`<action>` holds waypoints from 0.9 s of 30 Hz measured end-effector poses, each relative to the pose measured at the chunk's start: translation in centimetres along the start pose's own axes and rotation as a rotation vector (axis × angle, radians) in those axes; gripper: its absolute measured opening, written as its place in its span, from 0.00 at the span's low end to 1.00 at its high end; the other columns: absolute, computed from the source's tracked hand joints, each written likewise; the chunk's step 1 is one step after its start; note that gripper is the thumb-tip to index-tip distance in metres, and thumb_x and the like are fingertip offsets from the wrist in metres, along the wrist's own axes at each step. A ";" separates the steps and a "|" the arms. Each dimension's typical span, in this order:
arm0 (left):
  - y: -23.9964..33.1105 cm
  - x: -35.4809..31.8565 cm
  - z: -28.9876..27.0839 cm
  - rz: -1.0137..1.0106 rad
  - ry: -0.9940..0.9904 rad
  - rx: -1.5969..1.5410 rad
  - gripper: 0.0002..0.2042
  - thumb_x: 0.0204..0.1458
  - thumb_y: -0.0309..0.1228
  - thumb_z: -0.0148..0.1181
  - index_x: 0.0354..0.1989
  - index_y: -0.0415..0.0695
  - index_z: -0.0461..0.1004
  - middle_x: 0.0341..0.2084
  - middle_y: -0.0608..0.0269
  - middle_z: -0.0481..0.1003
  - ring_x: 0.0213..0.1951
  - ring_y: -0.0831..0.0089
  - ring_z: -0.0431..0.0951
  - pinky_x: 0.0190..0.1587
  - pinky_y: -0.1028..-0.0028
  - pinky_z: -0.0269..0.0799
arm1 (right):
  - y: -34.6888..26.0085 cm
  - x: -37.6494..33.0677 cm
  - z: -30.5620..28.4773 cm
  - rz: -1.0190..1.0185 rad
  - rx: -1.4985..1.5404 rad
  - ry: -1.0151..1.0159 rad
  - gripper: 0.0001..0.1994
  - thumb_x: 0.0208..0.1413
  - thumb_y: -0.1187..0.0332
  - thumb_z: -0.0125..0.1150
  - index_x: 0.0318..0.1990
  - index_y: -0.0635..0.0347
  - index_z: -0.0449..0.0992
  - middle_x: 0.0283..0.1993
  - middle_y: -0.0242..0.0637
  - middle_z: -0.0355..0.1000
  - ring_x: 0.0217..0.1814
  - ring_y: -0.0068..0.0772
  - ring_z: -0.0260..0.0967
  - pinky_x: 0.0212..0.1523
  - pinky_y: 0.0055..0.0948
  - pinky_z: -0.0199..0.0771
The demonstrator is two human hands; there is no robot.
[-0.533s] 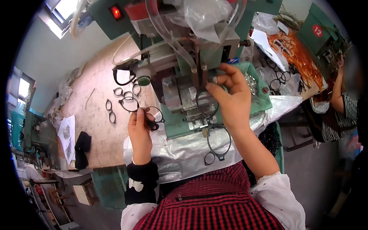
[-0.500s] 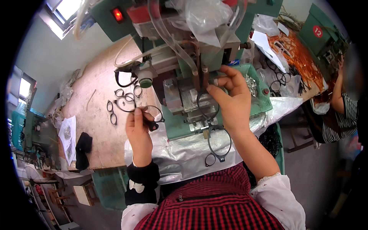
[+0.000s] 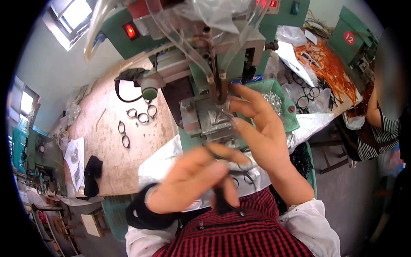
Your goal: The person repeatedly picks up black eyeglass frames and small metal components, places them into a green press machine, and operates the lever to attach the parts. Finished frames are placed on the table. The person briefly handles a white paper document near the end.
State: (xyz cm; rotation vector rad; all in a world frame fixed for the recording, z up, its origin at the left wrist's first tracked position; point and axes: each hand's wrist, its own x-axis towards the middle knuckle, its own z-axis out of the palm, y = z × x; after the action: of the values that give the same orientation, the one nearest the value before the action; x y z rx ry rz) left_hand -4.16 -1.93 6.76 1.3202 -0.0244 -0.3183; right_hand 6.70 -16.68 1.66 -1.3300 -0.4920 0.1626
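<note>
My left hand (image 3: 192, 180) is smeared by motion in front of the machine's base, its fingers closed on a dark eyeglass frame (image 3: 247, 176). A black piece (image 3: 223, 201) hangs below the same hand, too blurred to name. My right hand (image 3: 263, 128) is at the metal fixture (image 3: 214, 118) of the green machine, thumb and forefinger pinching a small thin metal piece (image 3: 227, 114). Just above these fingertips is a U-shaped copper-coloured part (image 3: 218, 96) fed by clear hoses. A silvery sheet (image 3: 158, 160) lies under the left hand.
Small round black frames (image 3: 124, 133) lie on the wooden table at left, near a black cloth (image 3: 93, 175) and papers (image 3: 75, 160). A green tray (image 3: 293, 122) of small metal parts stands right of the fixture. Farther right, a person in striped clothing (image 3: 364, 143) sits by orange strips (image 3: 329, 70).
My left hand has swung right and toward me from the table side, taking the dark frame along. The frame under the copper-coloured part has left the fixture. My right hand stays near it.
</note>
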 end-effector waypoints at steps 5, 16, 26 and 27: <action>-4.1 4.0 -0.7 -0.143 0.100 -0.378 0.20 0.68 0.41 0.38 0.49 0.34 0.70 0.16 0.57 0.73 0.15 0.74 0.72 0.15 0.78 0.66 | 2.3 2.9 -5.4 -0.055 -0.230 0.245 0.24 0.55 0.80 0.54 0.61 0.58 0.67 0.56 0.40 0.71 0.59 0.31 0.67 0.59 0.30 0.65; -5.6 3.8 -0.6 -0.134 0.113 -0.326 0.20 0.67 0.40 0.38 0.50 0.35 0.69 0.17 0.55 0.74 0.13 0.73 0.71 0.14 0.78 0.67 | 8.2 -2.1 -10.9 -0.109 -1.065 0.352 0.04 0.45 0.71 0.64 0.29 0.59 0.78 0.35 0.39 0.74 0.40 0.46 0.70 0.43 0.39 0.71; -3.9 -5.2 -6.7 0.380 0.929 0.473 0.05 0.57 0.21 0.50 0.36 0.37 0.74 0.30 0.60 0.77 0.35 0.74 0.75 0.42 0.75 0.70 | 7.7 -1.8 -9.8 -0.057 -1.090 0.497 0.04 0.45 0.70 0.65 0.29 0.58 0.77 0.30 0.38 0.75 0.36 0.41 0.73 0.38 0.37 0.72; -1.8 -5.8 -8.9 0.539 1.008 0.649 0.05 0.58 0.23 0.52 0.36 0.37 0.75 0.29 0.61 0.76 0.33 0.75 0.74 0.38 0.77 0.68 | 7.7 -1.8 -10.3 -0.055 -1.023 0.535 0.04 0.46 0.73 0.65 0.30 0.60 0.77 0.30 0.38 0.76 0.34 0.38 0.74 0.38 0.34 0.72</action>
State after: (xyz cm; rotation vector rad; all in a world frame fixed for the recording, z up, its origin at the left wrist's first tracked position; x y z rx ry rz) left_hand -8.37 7.54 3.70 1.9182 0.3867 0.9001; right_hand 10.83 -24.65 -7.70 -2.2525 -0.1262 -0.5589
